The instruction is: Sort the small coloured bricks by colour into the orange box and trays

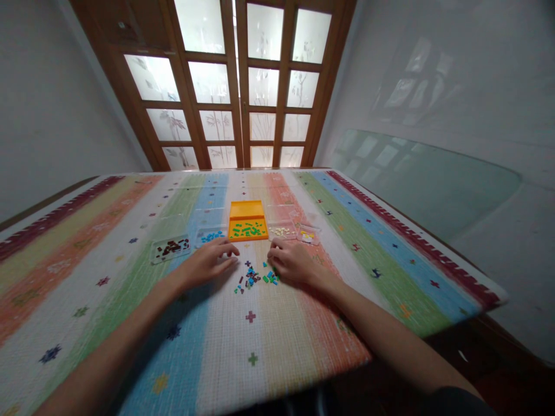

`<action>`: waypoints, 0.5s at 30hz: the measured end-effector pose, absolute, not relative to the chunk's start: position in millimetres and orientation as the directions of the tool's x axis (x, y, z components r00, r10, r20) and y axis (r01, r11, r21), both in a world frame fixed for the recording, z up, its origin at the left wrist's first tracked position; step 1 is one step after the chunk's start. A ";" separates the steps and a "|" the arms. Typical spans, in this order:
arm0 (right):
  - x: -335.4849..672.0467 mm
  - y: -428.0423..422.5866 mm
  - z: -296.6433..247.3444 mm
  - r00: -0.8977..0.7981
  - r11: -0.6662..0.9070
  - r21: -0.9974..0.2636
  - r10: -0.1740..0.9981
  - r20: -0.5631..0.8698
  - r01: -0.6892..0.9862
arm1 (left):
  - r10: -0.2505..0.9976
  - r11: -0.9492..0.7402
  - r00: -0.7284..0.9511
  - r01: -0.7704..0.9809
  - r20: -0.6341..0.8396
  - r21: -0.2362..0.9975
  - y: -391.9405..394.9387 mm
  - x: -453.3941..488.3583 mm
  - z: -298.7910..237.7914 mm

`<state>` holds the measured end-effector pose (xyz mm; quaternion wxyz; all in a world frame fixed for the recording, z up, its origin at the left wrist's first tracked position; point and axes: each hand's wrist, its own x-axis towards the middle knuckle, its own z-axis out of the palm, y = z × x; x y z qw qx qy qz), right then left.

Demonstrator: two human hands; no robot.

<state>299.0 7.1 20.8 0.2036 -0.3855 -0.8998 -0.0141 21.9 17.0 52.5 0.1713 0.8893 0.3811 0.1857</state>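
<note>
A mixed pile of small building bricks (250,277), in blue, brown and green, lies on the striped tablecloth between my hands. Left of the pile, my left hand (213,259) hovers low with thumb and fingers apart, holding nothing. My right hand (289,261) is at the pile's right side, its fingers curled together beside some blue and green bricks (271,277). Whatever those fingers may hold is hidden. Just beyond the hands stands an open orange box (246,209) with green bricks (249,229) in its front part.
Clear trays flank the box: brown bricks (172,247) and blue bricks (212,237) on the left, cream bricks (281,231) and yellow bricks (309,236) on the right. The tablecloth (225,346) ends at the table's near edge. Wooden glazed doors (240,115) stand behind.
</note>
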 end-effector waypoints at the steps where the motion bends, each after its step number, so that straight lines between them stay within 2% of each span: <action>1: 298.7 7.0 20.8 -0.620 0.702 -0.135 0.690 0.374 0.700 | 0.722 -0.661 0.668 0.591 0.180 0.462 12.4 26.9 52.8; 6: 297.8 7.3 19.2 -0.616 0.699 -0.125 0.689 0.380 0.704 | 0.664 -0.696 0.740 0.559 0.107 0.450 1.7 46.5 46.5; 15: 297.4 3.7 21.1 -0.604 0.686 -0.114 0.697 0.386 0.719 | 0.706 -0.684 0.700 0.636 0.107 0.358 6.4 55.3 37.6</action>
